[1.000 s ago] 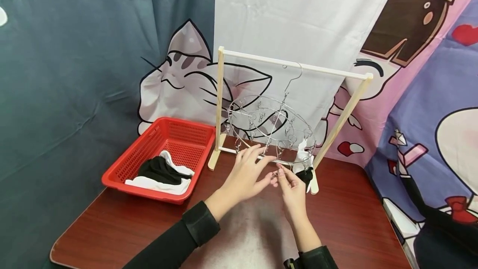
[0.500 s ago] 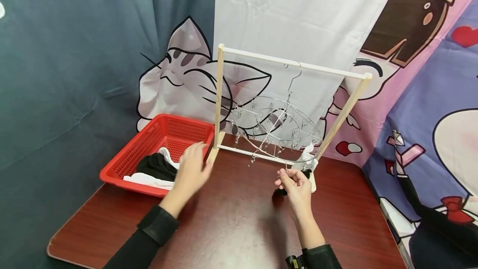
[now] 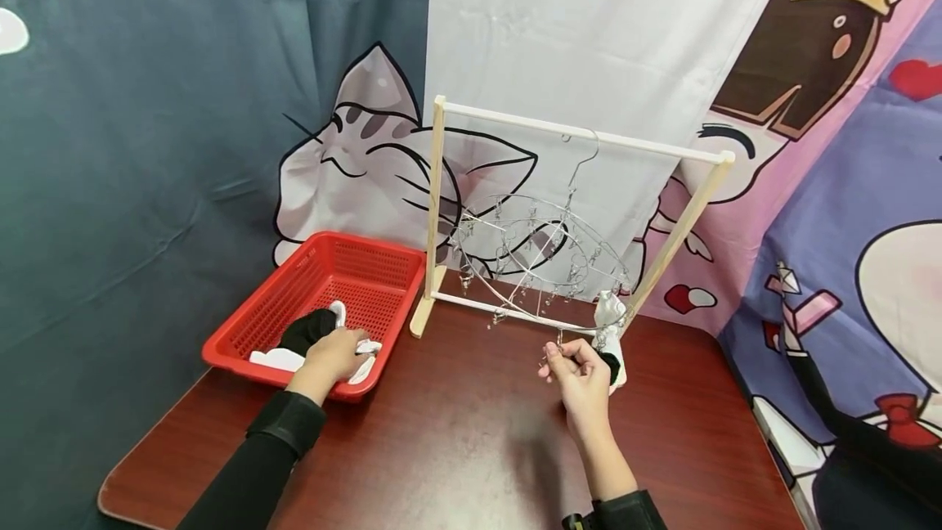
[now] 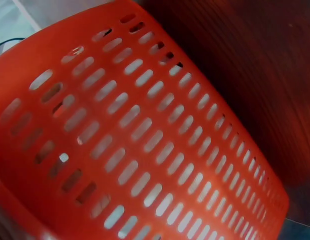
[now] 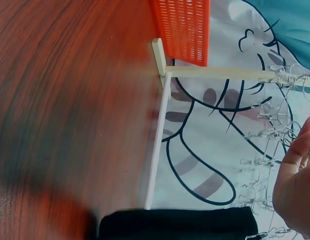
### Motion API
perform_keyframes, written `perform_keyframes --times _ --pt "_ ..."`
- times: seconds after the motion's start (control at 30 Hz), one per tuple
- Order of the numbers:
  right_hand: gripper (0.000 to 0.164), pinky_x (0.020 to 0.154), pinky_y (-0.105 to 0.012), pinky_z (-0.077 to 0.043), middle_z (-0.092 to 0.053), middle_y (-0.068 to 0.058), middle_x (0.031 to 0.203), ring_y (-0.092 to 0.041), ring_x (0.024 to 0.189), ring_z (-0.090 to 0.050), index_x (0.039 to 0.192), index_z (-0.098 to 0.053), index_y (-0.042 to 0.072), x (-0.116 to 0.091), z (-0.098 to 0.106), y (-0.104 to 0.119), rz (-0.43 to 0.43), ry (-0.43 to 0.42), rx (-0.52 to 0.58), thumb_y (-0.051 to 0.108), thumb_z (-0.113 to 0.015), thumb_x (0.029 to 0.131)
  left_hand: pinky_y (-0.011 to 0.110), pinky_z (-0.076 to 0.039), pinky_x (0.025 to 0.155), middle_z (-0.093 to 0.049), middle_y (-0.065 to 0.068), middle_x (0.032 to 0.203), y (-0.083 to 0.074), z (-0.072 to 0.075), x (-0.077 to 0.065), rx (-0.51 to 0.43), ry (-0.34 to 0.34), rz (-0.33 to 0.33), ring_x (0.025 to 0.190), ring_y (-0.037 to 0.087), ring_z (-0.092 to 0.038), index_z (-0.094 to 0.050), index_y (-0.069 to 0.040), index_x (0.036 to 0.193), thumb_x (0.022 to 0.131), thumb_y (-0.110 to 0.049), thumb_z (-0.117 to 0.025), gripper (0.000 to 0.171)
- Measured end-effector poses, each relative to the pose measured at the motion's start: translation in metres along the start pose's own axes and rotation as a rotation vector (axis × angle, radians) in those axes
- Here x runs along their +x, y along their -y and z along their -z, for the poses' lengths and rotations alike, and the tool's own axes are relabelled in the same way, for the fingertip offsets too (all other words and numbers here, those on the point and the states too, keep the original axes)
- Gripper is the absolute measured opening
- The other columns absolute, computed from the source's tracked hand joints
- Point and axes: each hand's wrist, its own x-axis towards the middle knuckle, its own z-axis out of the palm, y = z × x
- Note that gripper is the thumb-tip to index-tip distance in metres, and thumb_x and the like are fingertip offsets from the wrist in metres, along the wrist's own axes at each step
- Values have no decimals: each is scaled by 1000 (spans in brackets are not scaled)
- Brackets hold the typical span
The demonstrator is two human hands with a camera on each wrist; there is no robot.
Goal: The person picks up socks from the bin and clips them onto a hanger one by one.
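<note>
My left hand [image 3: 334, 357] reaches down into the red basket [image 3: 250, 313], over a black cloth [image 3: 305, 331] and white cloth [image 3: 278, 359]. Its fingers bend at the white cloth, their tips partly hidden, and I cannot tell whether they hold it. With thumb and forefinger my right hand [image 3: 585, 387] pinches a small wire clip at the near rim of a round metal clip hanger [image 3: 524, 268]. White socks [image 3: 609, 313] hang from the hanger's right side, just beyond that hand. A black sock [image 5: 180, 223] shows along the bottom of the right wrist view.
A wooden rack [image 3: 436, 195] carries the hanger by a hook over its white top bar [image 3: 515, 119]. Many loose clips dangle from the rings. Rack and basket stand on a brown table [image 3: 456, 440], with printed curtains [image 3: 508, 31] behind them.
My left hand has left the hanger's near rim and moved left, down into the basket onto the cloths. My right hand stays at the clip, with the hanger slightly turned.
</note>
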Motion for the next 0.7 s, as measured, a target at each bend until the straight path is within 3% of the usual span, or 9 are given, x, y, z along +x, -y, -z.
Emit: perform_keyframes --times 0.13,0.23,0.3,0.4,0.5,0.57,0.63,0.7 --pt "24 53 -21 -54 -71 -4 74 -9 53 -65 90 -46 -22 -2 2 -3 -17 -9 -4 -9 -65 93 54 -55 78 -69 20 118 -1 1 -3 14 -7 22 101 38 -67 -72 -6 121 94 -27 -71 34" --pt "20 52 -22 -53 -69 -6 70 -9 52 -64 88 -48 -18 -3 4 -4 -26 -11 -9 -9 -65 93 50 -53 72 -69 16 106 1 1 -4 -43 -76 23 93 31 -65 -74 -10 109 91 -26 -74 24" --pt "18 51 -21 -53 -68 -7 67 -10 52 -64 87 -50 -16 -3 4 -3 -27 -7 -9 -9 -65 93 50 -52 70 -67 16 101 3 0 -5 -105 -189 24 90 31 -63 -74 -10 104 89 -28 -76 23" --pt "17 51 -21 -52 -66 -7 64 -10 51 -64 85 -51 -13 -3 3 -3 -17 0 -7 -9 -66 93 53 -48 77 -63 21 107 2 1 -5 -237 -491 20 96 39 -57 -74 -6 101 86 -27 -77 26" --pt "20 51 -22 -52 -66 -6 63 -10 51 -64 87 -51 -15 -2 1 -3 -4 10 -13 -6 -67 93 56 -43 84 -64 23 110 -5 7 -3 -357 -835 -91 100 44 -54 -72 0 93 84 -19 -78 22" --pt "21 51 -23 -52 -66 -6 64 -11 51 -64 87 -51 -16 -2 0 -3 3 10 -20 -5 -68 93 54 -41 82 -67 19 105 -18 14 -3 -413 -972 -208 97 41 -55 -69 0 90 83 -12 -78 16" --pt "22 50 -22 -51 -67 -5 66 -10 50 -63 86 -50 -17 -2 -2 -2 10 7 -24 -6 -67 93 48 -45 75 -69 15 94 -37 20 -6 -445 -994 -321 86 34 -59 -68 -2 90 83 -8 -78 14" --pt "22 50 -21 -51 -70 -4 71 -10 50 -62 85 -48 -17 -2 -4 -2 17 2 -12 -7 -66 93 39 -47 66 -70 11 86 -63 24 -11 -504 -924 -391 74 27 -61 -66 -5 92 84 -5 -78 15"
